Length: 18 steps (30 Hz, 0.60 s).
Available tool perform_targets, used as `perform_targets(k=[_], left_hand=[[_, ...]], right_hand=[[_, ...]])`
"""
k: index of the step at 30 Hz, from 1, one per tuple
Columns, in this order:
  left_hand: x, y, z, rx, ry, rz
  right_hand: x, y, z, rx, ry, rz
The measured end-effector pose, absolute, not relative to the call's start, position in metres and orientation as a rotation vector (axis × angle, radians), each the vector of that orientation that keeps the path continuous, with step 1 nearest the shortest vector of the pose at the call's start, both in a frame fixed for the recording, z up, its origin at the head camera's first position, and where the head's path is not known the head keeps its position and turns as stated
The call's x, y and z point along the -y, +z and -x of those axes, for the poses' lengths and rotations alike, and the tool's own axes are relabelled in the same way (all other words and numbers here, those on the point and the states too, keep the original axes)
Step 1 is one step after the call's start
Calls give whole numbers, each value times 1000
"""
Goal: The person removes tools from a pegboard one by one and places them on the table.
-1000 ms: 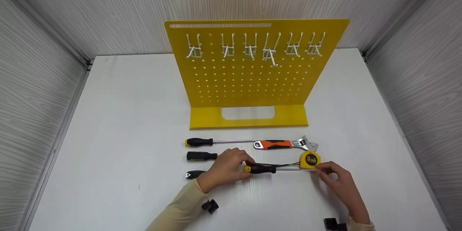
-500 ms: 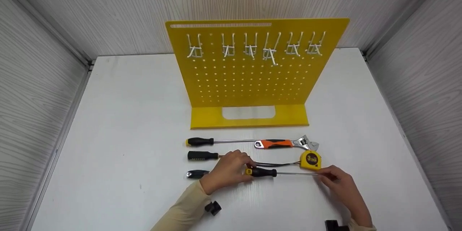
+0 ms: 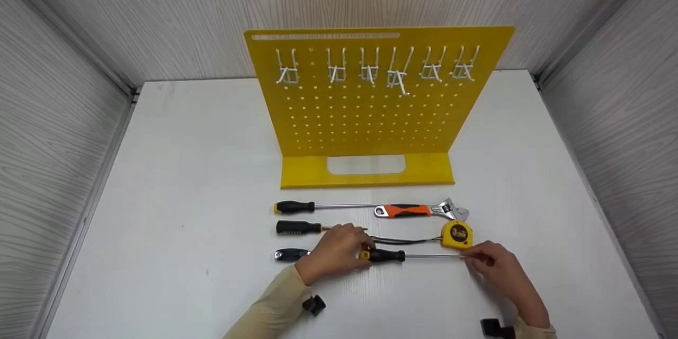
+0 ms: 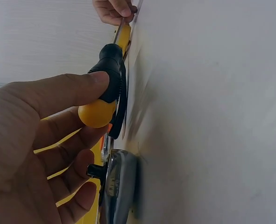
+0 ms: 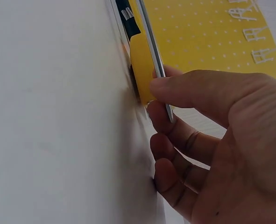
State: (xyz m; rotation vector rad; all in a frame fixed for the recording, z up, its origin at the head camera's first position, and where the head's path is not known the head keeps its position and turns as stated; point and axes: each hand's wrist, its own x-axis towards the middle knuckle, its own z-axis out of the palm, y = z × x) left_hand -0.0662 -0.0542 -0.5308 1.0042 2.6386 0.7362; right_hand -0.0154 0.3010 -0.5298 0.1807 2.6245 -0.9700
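A screwdriver (image 3: 385, 256) with a black handle and yellow end lies crosswise between both hands, just in front of a yellow tape measure (image 3: 456, 234). My left hand (image 3: 336, 251) pinches its handle near the yellow end, thumb on one side, as the left wrist view shows. At the other end, my right hand (image 3: 495, 265) pinches the metal shaft (image 5: 152, 46) close to its tip between thumb and forefinger. The tape measure's black strap (image 3: 405, 241) runs left behind the screwdriver. Partly covered by my left hand are another screwdriver (image 3: 298, 227) and a dark-handled tool (image 3: 290, 255).
Behind the hands lie a long screwdriver (image 3: 295, 206) and an orange-handled adjustable wrench (image 3: 405, 211), the wrench next to the shaft's end. A yellow pegboard (image 3: 365, 116) with several white hooks (image 3: 369, 71) stands at the back of the white table (image 3: 201, 169).
Both hands have brought the screwdriver slightly toward the person and down, away from the tape measure. The grip at each end is unchanged.
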Motion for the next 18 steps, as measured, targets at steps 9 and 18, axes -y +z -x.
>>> perform_targets(k=[9,18], left_hand=[[55,-534,64,-2658,735,-1023],[57,-536,64,-2637,824,-965]], right_hand=[[-301,-529,19,-2612,-912,-165],[-301,-531,22,-2662,-886,-168]])
